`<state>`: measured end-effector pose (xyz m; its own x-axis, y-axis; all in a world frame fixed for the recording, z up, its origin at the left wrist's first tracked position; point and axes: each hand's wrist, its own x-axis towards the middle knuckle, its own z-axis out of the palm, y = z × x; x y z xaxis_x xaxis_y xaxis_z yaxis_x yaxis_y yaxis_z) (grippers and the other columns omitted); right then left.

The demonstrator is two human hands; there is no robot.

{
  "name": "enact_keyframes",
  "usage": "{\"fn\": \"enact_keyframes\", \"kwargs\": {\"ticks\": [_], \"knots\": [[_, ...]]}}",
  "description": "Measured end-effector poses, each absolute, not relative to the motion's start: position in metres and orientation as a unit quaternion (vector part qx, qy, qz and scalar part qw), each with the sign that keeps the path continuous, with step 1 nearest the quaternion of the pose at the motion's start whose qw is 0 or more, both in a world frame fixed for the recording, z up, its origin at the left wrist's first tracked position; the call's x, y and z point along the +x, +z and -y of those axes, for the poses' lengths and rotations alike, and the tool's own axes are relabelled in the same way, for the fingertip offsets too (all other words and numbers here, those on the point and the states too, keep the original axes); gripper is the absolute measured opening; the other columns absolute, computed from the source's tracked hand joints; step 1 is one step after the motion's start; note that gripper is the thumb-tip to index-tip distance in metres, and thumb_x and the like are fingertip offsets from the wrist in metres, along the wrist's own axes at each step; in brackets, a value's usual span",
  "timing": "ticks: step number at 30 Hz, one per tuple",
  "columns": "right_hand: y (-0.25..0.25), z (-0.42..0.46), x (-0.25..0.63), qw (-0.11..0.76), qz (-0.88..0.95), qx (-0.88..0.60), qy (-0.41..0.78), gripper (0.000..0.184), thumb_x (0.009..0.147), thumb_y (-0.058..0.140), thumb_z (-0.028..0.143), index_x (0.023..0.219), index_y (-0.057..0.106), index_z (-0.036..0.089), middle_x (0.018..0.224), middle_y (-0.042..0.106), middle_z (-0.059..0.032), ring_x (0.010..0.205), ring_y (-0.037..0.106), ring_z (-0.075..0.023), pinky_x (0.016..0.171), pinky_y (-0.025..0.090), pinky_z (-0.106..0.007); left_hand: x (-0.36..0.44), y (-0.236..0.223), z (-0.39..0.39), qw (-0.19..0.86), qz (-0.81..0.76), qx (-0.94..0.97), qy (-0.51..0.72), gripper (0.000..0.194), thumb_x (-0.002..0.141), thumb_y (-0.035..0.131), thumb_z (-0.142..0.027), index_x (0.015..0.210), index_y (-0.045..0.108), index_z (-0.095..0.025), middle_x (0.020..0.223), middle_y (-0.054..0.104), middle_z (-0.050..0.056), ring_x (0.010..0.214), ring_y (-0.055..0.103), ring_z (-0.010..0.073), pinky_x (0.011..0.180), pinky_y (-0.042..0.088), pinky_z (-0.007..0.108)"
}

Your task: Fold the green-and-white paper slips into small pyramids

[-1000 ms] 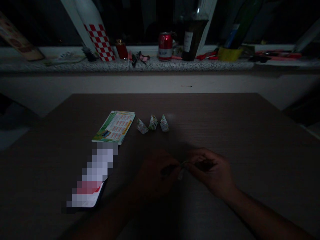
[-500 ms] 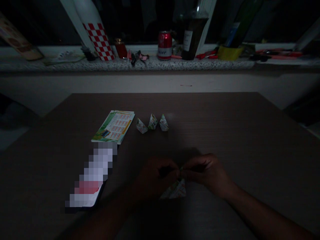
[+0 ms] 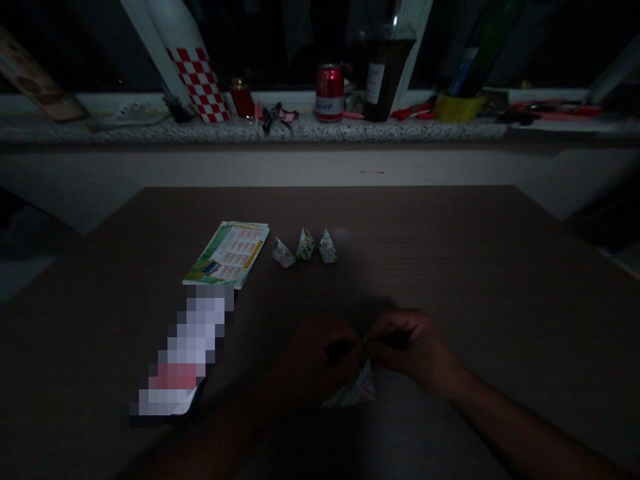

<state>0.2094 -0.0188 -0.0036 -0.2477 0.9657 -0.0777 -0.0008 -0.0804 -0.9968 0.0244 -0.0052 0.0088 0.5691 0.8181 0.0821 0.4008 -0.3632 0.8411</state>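
Observation:
A folded piece of printed paper is held low over the near middle of the table. My left hand is closed, its thumb and fingers pinching the paper's upper end. Opposite it, my right hand pinches the same tip from the right. The fingers of both hands meet there and hide the tip; poor light makes the fold hard to see. Farther back stand three small folded paper pieces in a row: a left one, a middle one and a right one.
A stack of printed calendar cards lies on the left of the table, with a blurred-out phone in front of it. On the windowsill stand a checkered bottle, a red can and a plastic cup.
Both hands have shifted very slightly with the paper, and its lower part has tipped a little toward me. Everything else on the table stays where it was.

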Motion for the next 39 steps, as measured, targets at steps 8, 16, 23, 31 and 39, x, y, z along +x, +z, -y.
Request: {"fn": "enact_keyframes", "kwargs": {"ticks": [8,16,23,31,39], "knots": [[-0.004,0.0209,0.2076,0.436,0.565,-0.471,0.518,0.008,0.066,0.066,0.013,0.061,0.062,0.017,0.057,0.058,0.0025,0.051,0.051,-0.0092,0.047,0.041,-0.02,0.0298,0.01,0.0047,0.382,-0.38,0.798,0.268,0.012,0.074,0.055,-0.015,0.065,0.062,-0.015,0.059,0.057,-0.002,0.053,0.049,0.0092,0.053,0.034,0.02],[-0.0044,0.0205,0.2084,0.438,0.595,-0.455,0.498,0.006,0.068,0.065,0.012,0.064,0.064,0.017,0.059,0.062,0.001,0.052,0.054,-0.0094,0.048,0.043,-0.019,0.0297,0.0099,0.0031,0.405,-0.392,0.782,0.265,0.014,0.076,0.054,-0.016,0.066,0.063,-0.014,0.059,0.056,-0.003,0.054,0.05,0.0086,0.053,0.034,0.019],[-0.0072,0.0189,0.2079,0.443,0.596,-0.453,0.493,0.004,0.073,0.064,0.015,0.071,0.067,0.017,0.063,0.065,-0.0003,0.057,0.057,-0.0103,0.052,0.047,-0.019,0.0289,0.0091,0.0018,0.388,-0.405,0.777,0.287,0.015,0.077,0.054,-0.016,0.065,0.063,-0.013,0.059,0.057,-0.003,0.055,0.049,0.0085,0.054,0.035,0.019],[-0.0045,0.0211,0.2095,0.441,0.613,-0.453,0.473,0.006,0.072,0.064,0.012,0.07,0.066,0.017,0.063,0.064,0.0001,0.057,0.056,-0.0105,0.052,0.046,-0.02,0.028,0.0085,0.0017,0.374,-0.382,0.798,0.279,0.013,0.076,0.057,-0.016,0.065,0.064,-0.013,0.06,0.057,-0.002,0.054,0.05,0.0083,0.054,0.034,0.019],[-0.0067,0.0168,0.2058,0.44,0.556,-0.464,0.531,0.008,0.073,0.068,0.022,0.068,0.068,0.016,0.059,0.063,0.0004,0.052,0.054,-0.0094,0.049,0.044,-0.019,0.0276,0.0074,0.0013,0.468,-0.471,0.683,0.305,0.018,0.083,0.057,-0.025,0.073,0.067,-0.014,0.066,0.064,0.0,0.062,0.056,0.0113,0.058,0.041,0.019]]}}
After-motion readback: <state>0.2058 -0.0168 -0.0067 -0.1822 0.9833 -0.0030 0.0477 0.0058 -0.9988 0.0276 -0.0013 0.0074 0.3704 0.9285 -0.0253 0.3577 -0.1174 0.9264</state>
